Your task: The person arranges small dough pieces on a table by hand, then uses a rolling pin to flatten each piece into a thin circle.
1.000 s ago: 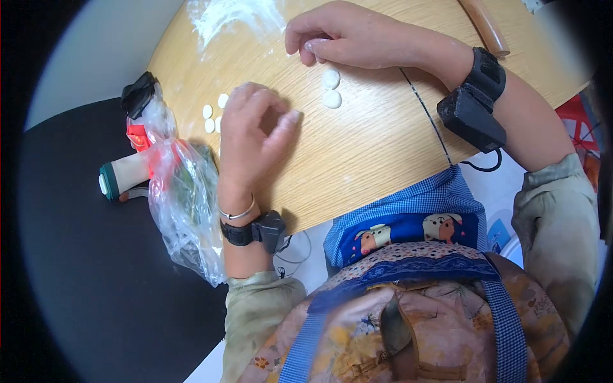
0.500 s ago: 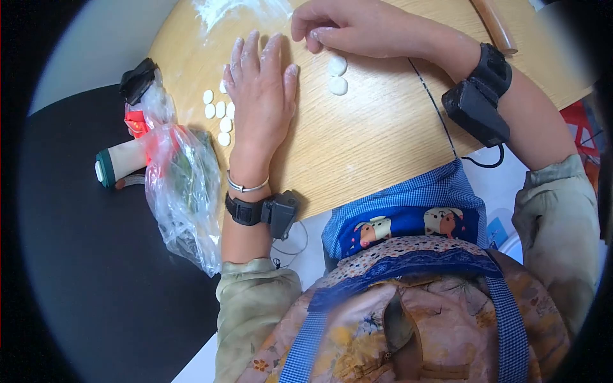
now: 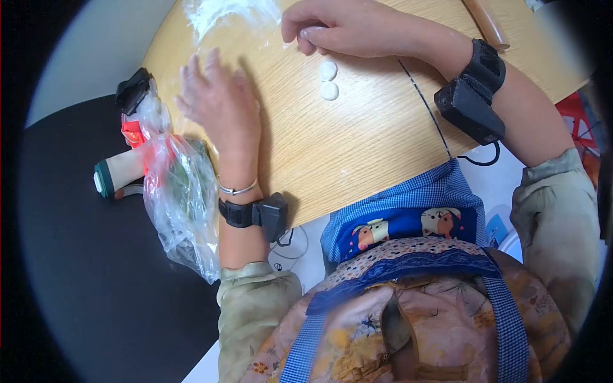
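Observation:
My left hand (image 3: 220, 105) is over the left part of the table, blurred, with its floury fingers spread. The small dough pieces seen there earlier are hidden beneath it. Two flattened round dough pieces, the upper one (image 3: 327, 71) and the lower one (image 3: 329, 91), lie touching on the wood. Just above them is my right hand (image 3: 332, 25), its fingers curled in toward the thumb. Its palm faces away from view, so whatever it may hold is hidden.
White flour (image 3: 223, 16) is scattered on the wooden table (image 3: 345, 147) at the far side. A wooden rolling pin (image 3: 486, 25) lies at upper right. Left of the table, a clear plastic bag (image 3: 179, 198) and a pale cylinder with a green end (image 3: 118, 171) sit on a black surface (image 3: 83, 255).
My left hand has shifted left and slightly down, and now covers the cluster of small dough pieces. My right hand keeps its curled pose. The whole view has shifted slightly.

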`<act>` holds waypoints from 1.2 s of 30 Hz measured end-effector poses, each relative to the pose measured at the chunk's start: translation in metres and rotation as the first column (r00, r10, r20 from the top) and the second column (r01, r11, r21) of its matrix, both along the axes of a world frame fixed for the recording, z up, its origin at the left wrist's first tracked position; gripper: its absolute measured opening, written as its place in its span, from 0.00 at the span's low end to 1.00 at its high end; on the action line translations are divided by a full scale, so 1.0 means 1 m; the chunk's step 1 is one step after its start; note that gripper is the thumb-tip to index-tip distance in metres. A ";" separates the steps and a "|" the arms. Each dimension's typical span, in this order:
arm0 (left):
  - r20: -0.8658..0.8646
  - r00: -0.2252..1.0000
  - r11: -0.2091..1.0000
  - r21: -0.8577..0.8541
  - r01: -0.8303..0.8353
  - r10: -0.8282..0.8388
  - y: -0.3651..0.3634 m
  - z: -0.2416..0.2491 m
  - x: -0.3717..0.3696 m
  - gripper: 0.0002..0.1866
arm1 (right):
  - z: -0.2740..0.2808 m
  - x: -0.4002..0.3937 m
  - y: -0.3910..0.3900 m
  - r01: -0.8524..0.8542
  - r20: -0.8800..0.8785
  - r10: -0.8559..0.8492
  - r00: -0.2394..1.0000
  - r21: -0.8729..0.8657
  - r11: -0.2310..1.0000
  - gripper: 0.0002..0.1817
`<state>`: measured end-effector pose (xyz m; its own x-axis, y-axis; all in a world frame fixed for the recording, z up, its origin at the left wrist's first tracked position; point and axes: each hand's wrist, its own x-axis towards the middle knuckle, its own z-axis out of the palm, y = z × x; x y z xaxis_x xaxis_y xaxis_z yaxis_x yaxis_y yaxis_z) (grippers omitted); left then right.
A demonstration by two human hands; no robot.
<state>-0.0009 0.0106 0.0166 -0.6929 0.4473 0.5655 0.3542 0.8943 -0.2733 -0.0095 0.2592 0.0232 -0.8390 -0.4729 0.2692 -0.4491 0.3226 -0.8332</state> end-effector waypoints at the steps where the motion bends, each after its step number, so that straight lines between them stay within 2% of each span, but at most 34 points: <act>1: -0.001 1.000 1.000 -0.001 0.009 -0.009 0.001 0.003 0.001 0.22 | 0.003 0.001 0.003 0.007 0.028 -0.007 1.000 0.023 1.000 0.13; 2: 0.093 0.979 0.970 0.184 0.162 -0.181 -0.001 0.006 0.004 0.19 | 0.006 0.002 0.005 0.012 0.056 -0.014 0.998 0.047 0.999 0.13; 3: 0.153 0.922 0.884 0.375 0.278 -0.355 0.000 0.013 0.009 0.16 | 0.007 0.002 0.005 0.014 0.056 -0.017 0.998 0.049 0.999 0.13; 4: 0.257 0.833 0.800 0.512 0.313 -0.490 0.012 0.017 0.020 0.11 | 0.009 0.001 0.006 -0.002 0.109 -0.004 0.994 0.053 0.999 0.13; 5: 0.254 0.715 0.712 0.531 0.460 -0.652 0.020 0.013 0.023 0.12 | 0.010 0.001 0.006 -0.018 0.162 0.009 0.987 0.056 0.998 0.12; 7: 0.457 0.549 0.712 0.516 0.476 -0.699 0.034 0.022 0.039 0.14 | 0.008 0.000 0.007 -0.020 0.137 0.010 0.991 0.067 0.998 0.12; 11: 0.405 0.596 0.714 0.498 0.493 -0.694 0.037 0.013 0.039 0.15 | 0.005 0.002 0.006 -0.030 0.059 0.025 0.998 0.085 0.996 0.11; 14: 0.486 0.568 0.739 0.544 0.398 -0.664 0.027 0.020 0.039 0.13 | 0.005 0.001 0.005 -0.043 0.028 0.041 0.999 0.102 0.994 0.11; 16: 0.619 0.525 0.810 0.491 0.322 -0.584 0.015 0.031 0.036 0.11 | 0.005 0.001 0.006 -0.052 0.026 0.049 0.998 0.107 0.993 0.11; 17: 0.620 0.524 0.810 0.490 0.322 -0.584 0.009 0.034 0.036 0.11 | 0.005 0.001 0.006 -0.055 0.023 0.053 0.998 0.110 0.992 0.11; 19: 0.653 0.484 0.802 0.556 0.216 -0.583 -0.001 0.038 0.035 0.10 | 0.007 0.001 0.007 -0.058 0.034 0.054 0.998 0.109 0.992 0.11; 21: 0.638 0.523 0.803 0.572 0.169 -0.565 -0.001 0.034 0.032 0.09 | 0.006 0.002 0.006 -0.067 0.049 0.062 0.997 0.106 0.992 0.11; 23: 0.386 0.718 0.722 0.652 0.232 -0.579 0.011 0.021 0.023 0.09 | 0.005 0.000 0.004 -0.047 0.008 0.046 0.999 0.149 0.988 0.11; 24: 0.372 0.738 0.771 0.557 0.308 -0.563 0.013 0.017 0.019 0.13 | 0.005 0.000 0.004 -0.050 0.008 0.050 0.999 0.150 0.987 0.11; 25: 0.371 0.740 0.771 0.559 0.304 -0.561 0.016 0.012 0.018 0.13 | 0.005 0.000 0.003 -0.043 0.019 0.040 0.999 0.152 0.988 0.11; 27: 0.315 0.832 0.871 0.349 0.347 -0.458 0.022 0.001 0.018 0.19 | 0.005 0.000 0.001 -0.039 0.030 0.035 0.999 0.154 0.987 0.11; 28: 0.341 0.853 0.912 0.256 0.320 -0.395 0.021 -0.001 0.018 0.21 | 0.004 -0.001 0.001 -0.036 0.027 0.032 0.999 0.154 0.987 0.11; 29: 0.342 0.853 0.913 0.255 0.319 -0.394 0.020 -0.004 0.020 0.21 | 0.004 -0.001 0.001 -0.031 0.024 0.028 0.999 0.153 0.988 0.11; 31: 0.296 0.910 0.956 0.120 0.267 -0.291 0.021 -0.006 0.023 0.21 | 0.003 0.000 0.001 -0.022 0.013 0.020 1.000 0.164 0.986 0.11; 35: 0.336 0.896 0.956 0.146 0.256 -0.291 0.017 -0.006 0.017 0.21 | 0.004 0.001 0.001 -0.021 0.003 0.021 1.000 0.159 0.987 0.11; 36: 0.369 0.859 0.921 0.297 0.253 -0.355 0.012 -0.003 0.012 0.22 | 0.006 0.001 0.002 -0.017 0.000 0.017 1.000 0.160 0.987 0.11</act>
